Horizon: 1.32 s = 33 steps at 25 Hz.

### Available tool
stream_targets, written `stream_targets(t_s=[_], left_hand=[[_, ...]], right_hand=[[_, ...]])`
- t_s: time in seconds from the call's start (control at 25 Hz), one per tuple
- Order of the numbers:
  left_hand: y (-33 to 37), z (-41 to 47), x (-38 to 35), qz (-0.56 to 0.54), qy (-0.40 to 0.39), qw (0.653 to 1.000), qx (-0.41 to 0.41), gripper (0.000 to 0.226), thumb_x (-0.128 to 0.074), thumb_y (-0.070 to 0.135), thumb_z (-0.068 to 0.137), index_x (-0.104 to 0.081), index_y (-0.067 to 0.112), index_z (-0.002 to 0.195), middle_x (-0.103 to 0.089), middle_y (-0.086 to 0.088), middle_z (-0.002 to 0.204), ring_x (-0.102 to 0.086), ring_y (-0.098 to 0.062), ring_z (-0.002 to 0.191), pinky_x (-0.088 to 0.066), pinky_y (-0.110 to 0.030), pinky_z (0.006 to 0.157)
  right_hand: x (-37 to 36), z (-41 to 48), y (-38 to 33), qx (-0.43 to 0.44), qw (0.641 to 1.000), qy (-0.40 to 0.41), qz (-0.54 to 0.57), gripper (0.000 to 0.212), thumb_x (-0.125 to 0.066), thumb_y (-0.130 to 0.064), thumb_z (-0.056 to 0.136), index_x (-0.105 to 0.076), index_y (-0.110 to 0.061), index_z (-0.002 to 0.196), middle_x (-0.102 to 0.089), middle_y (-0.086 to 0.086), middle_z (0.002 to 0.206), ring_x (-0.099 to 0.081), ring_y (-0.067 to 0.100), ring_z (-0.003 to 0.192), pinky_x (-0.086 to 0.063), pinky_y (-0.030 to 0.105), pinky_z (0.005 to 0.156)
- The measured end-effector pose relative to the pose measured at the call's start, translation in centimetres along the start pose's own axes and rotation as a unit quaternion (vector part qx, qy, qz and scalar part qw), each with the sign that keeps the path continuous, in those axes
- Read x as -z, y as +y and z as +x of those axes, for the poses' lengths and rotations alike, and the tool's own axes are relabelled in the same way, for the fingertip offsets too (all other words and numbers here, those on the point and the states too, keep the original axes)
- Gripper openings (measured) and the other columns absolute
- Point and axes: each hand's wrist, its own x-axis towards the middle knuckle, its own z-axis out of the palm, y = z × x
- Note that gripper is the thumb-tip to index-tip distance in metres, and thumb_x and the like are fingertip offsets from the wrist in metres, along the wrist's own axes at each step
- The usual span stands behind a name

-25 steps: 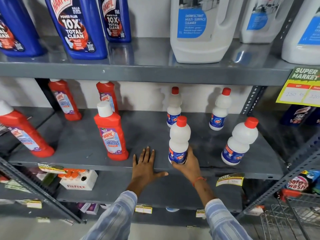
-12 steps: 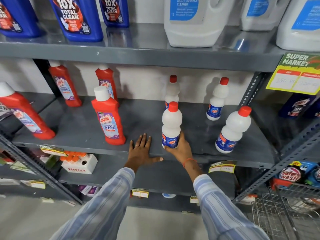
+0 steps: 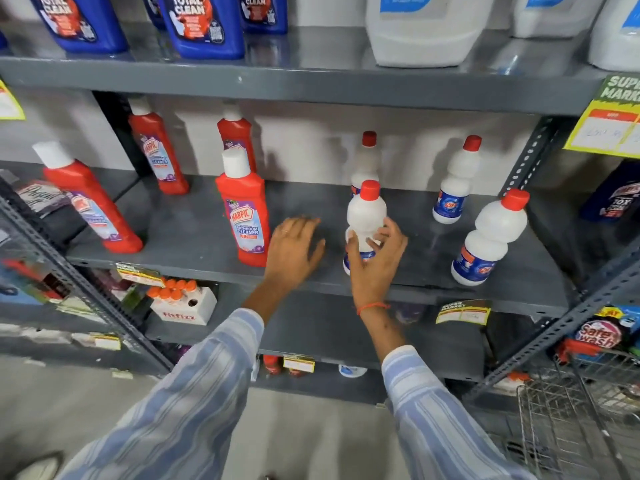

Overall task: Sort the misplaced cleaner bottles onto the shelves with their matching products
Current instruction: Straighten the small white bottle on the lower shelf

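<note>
Your left hand (image 3: 294, 252) lies flat and empty, palm down with fingers spread, on the grey metal middle shelf (image 3: 194, 230). Your right hand (image 3: 375, 261) wraps loosely around the lower body of a white plastic bottle with a red cap and blue label (image 3: 366, 216), which stands upright near the shelf's front edge. Left of your hands, a red Harpic bathroom cleaner bottle with a white cap (image 3: 244, 213) stands just beside your left hand, with three more red bottles further left and behind. Right of your grip, three matching white red-capped bottles (image 3: 488, 237) stand on the same shelf. A wire basket (image 3: 571, 410) sits at lower right.
</note>
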Motion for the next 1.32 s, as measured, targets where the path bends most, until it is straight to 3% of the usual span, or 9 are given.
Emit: stream_targets(t_s=[0.04,0.12,0.2,0.28,0.36,0.48,0.6,1.04,1.32], left_hand=[[-0.9,0.0,1.0,-0.010,0.066,0.998,-0.015,0.047,-0.050,0.031,0.089,-0.054,0.003,0.126,-0.057,-0.018,0.129,-0.052,-0.034,0.119,-0.039,-0.043,0.101],[-3.1,-0.4,2.9,0.007,0.117,0.993,-0.002,0.056,-0.053,0.028,0.090,-0.041,0.003,0.138,-0.040,-0.016,0.146,-0.036,-0.028,0.135,-0.028,-0.043,0.111],[-6.7,-1.8,4.4,0.031,0.131,0.989,0.058,0.070,-0.052,0.038,0.090,-0.028,0.003,0.144,-0.028,-0.016,0.152,-0.023,-0.026,0.142,-0.020,-0.047,0.114],[-10.7,-4.0,4.8,0.031,0.093,0.989,0.111,0.084,-0.045,0.057,0.088,-0.021,0.001,0.147,-0.021,-0.017,0.155,-0.017,-0.025,0.144,-0.014,-0.048,0.115],[-15.2,-6.3,4.3,0.031,-0.008,0.989,0.144,0.102,-0.031,0.077,0.081,-0.018,0.001,0.148,-0.015,-0.016,0.157,-0.013,-0.024,0.145,-0.010,-0.049,0.115],[-21.5,-8.4,3.7,0.059,-0.153,0.969,0.186,0.125,-0.016,0.095,0.062,-0.010,0.006,0.150,-0.008,-0.009,0.159,-0.008,-0.020,0.146,-0.004,-0.051,0.117],[-25.1,-8.7,3.6,0.090,-0.250,0.940,0.216,0.133,-0.003,0.099,0.051,-0.004,0.011,0.151,-0.002,-0.004,0.160,0.002,-0.016,0.146,0.004,-0.048,0.118],[-25.8,-9.2,3.2,0.089,-0.245,0.943,0.206,0.133,0.009,0.096,0.051,-0.007,0.010,0.151,-0.006,-0.006,0.160,-0.001,-0.018,0.146,0.003,-0.046,0.118],[-25.8,-9.0,3.4,0.095,-0.276,0.934,0.207,0.132,0.010,0.096,0.051,-0.003,0.011,0.151,-0.002,-0.006,0.160,0.001,-0.019,0.146,0.004,-0.047,0.117]], right_hand=[[-1.1,-0.7,-1.0,0.020,1.000,0.006,0.016,0.049,-0.071,-0.019,0.078,-0.046,-0.010,0.119,-0.046,0.003,0.106,-0.055,0.003,0.090,-0.051,0.020,0.078],[-4.1,-1.8,-2.1,0.042,0.998,-0.042,0.013,0.033,-0.067,-0.014,0.081,-0.051,-0.011,0.110,-0.053,0.007,0.099,-0.054,-0.003,0.077,-0.047,0.013,0.069],[-8.1,-2.8,-2.0,0.025,0.992,-0.124,0.004,0.031,-0.069,-0.015,0.079,-0.055,-0.011,0.106,-0.059,0.012,0.100,-0.054,0.000,0.078,-0.047,0.018,0.072],[-11.7,-3.5,-0.7,-0.028,0.977,-0.211,-0.012,0.054,-0.077,-0.016,0.072,-0.051,-0.007,0.119,-0.058,0.013,0.118,-0.055,0.013,0.100,-0.047,0.028,0.088],[-14.6,-4.1,1.3,-0.099,0.957,-0.271,-0.039,0.074,-0.081,-0.014,0.066,-0.043,-0.006,0.128,-0.052,0.014,0.130,-0.051,0.023,0.118,-0.042,0.035,0.100],[-16.6,-4.9,3.3,-0.195,0.927,-0.318,-0.037,0.063,-0.078,-0.005,0.069,-0.046,-0.009,0.123,-0.060,0.017,0.125,-0.057,0.033,0.115,-0.046,0.041,0.098],[-18.5,-5.4,3.5,-0.219,0.919,-0.328,-0.031,0.066,-0.077,-0.007,0.071,-0.043,-0.013,0.128,-0.059,0.013,0.128,-0.057,0.027,0.113,-0.045,0.044,0.102],[-25.2,-8.7,1.8,-0.193,0.894,-0.402,-0.049,0.066,-0.072,-0.014,0.077,-0.038,-0.014,0.134,-0.056,0.011,0.132,-0.051,0.015,0.111,-0.044,0.043,0.103],[-25.2,-8.5,1.8,-0.200,0.888,-0.410,-0.060,0.067,-0.071,-0.012,0.078,-0.036,-0.013,0.134,-0.054,0.012,0.134,-0.051,0.021,0.117,-0.043,0.044,0.105]])
